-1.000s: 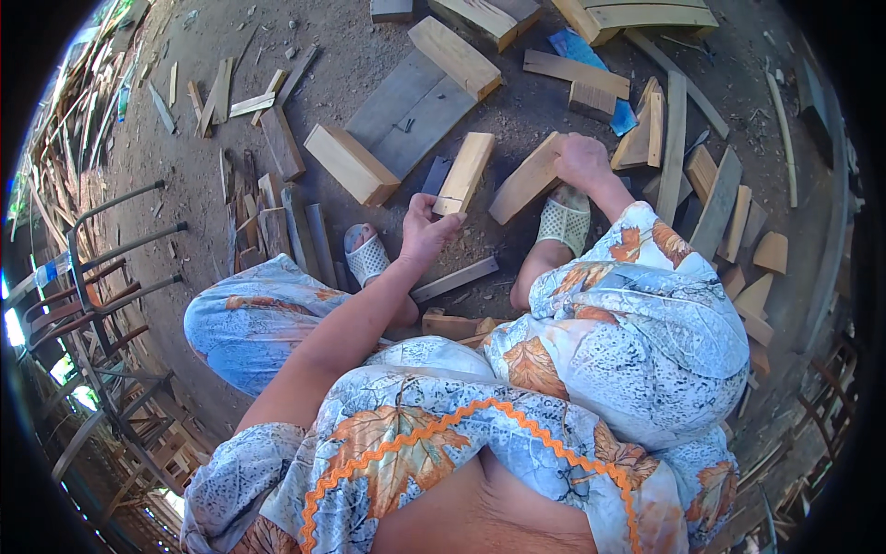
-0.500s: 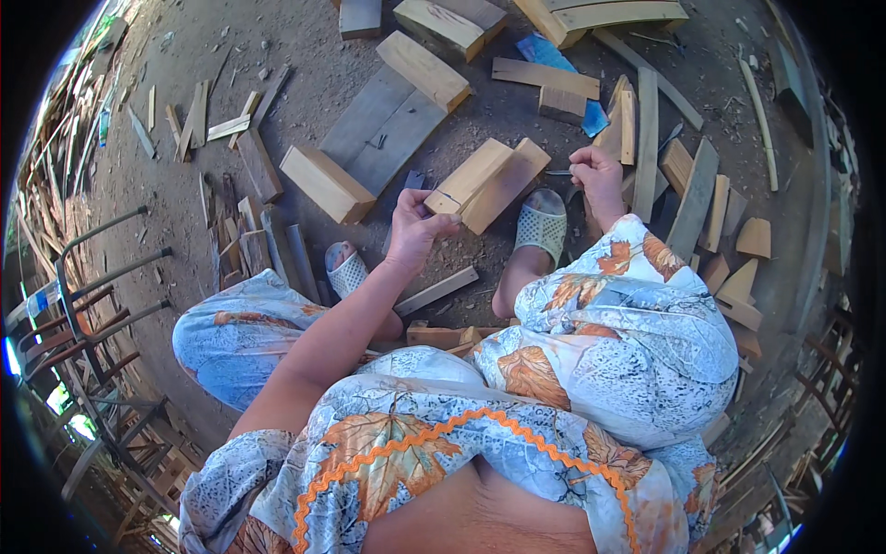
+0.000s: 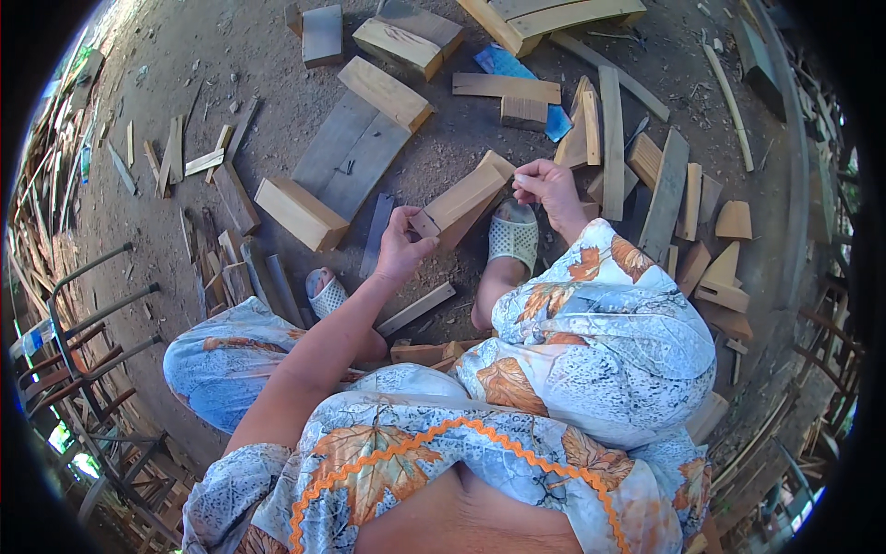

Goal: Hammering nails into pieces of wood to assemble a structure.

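view: head, looking down on a dirt floor [image 3: 221,65].
left hand [image 3: 402,255]: clamped on the near left end of the pale block, thumb and fingers gripping it at the corner.
pale block [image 3: 463,199]: slanting up to the right, between the two hands, above the dirt floor; a dark line crosses it near the gripped end.
second block [image 3: 499,163]: shows past the far end of the pale block, mostly hidden; cannot tell exactly how the two meet.
right hand [image 3: 554,195]: thumb and fingers drawn together, just beside the second block's far end; anything between the tips is too small to tell.
right sandal [image 3: 513,242]: below the right hand.
left sandal [image 3: 328,297]: lower left of the left hand.
dark strip [image 3: 377,233]: just left of the left hand.
grey boards [image 3: 346,138]: flat on the dirt floor, one thick block [image 3: 380,90] along their upper right end, another block [image 3: 293,210] by their lower left corner.
blue sheet [image 3: 503,63]: partly covered by a short plank [image 3: 506,88].
wood pieces [image 3: 666,196]: crowded right of the right hand.
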Demonstrator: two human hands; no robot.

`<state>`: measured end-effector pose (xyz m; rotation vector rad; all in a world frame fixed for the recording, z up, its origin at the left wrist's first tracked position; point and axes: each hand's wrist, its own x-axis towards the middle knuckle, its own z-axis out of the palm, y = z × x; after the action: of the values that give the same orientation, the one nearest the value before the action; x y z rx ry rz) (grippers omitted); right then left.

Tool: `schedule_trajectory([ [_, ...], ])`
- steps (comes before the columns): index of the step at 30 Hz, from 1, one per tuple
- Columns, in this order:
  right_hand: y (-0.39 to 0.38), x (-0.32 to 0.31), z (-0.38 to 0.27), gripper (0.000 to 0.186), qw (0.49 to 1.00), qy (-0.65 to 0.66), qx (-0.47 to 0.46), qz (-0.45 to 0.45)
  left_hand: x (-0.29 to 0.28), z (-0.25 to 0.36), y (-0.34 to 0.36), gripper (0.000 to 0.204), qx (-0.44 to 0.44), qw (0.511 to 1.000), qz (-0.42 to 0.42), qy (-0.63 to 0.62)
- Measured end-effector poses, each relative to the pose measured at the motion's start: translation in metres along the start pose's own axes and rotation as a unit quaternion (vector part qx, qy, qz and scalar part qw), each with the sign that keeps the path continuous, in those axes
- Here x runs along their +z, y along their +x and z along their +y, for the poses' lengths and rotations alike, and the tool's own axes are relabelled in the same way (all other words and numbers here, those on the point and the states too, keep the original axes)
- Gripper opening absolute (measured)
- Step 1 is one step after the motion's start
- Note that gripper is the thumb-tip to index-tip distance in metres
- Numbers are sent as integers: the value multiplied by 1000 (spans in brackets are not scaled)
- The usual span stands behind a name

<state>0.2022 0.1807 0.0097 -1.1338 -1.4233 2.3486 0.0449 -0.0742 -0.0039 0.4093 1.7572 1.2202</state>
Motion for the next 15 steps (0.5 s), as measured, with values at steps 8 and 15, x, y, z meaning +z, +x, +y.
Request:
schedule_trajectory([
  [8, 16, 17, 13, 7, 995, -89, -18, -32, -1, -10, -1, 64, -21, 998, -15, 63],
  [15, 25, 22, 17, 7, 988, -151, -36, -18, -3, -12, -1, 65, 1, 994, -1, 113],
])
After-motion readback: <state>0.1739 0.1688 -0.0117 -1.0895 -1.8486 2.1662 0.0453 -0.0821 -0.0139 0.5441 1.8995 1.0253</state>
